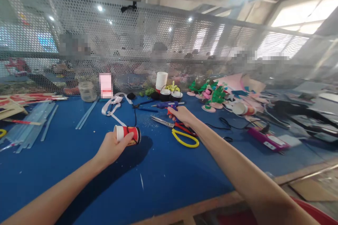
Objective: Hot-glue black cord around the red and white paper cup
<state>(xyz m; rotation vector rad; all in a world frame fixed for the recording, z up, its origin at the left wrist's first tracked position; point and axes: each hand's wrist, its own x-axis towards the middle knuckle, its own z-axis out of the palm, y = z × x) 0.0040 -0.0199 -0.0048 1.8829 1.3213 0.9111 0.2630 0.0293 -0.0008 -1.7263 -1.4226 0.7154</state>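
Observation:
My left hand (112, 146) is closed round a small paper cup (127, 134) wrapped in red and white, held on its side above the blue table (158, 175). My right hand (182, 115) reaches further out and grips the handle of a blue hot glue gun (167, 105), whose nozzle points left. Just in front of that hand lie scissors with red handles (169, 123) and a yellow loop (185, 140).
Clear glue sticks (31, 126) lie at the left, a white ribbon (114, 104) and a plastic jar (87, 91) further back. White cups (161, 81), small black baskets (170, 94) and green and pink craft pieces (216, 95) crowd the far right. A mesh screen (158, 42) with people behind it closes the back.

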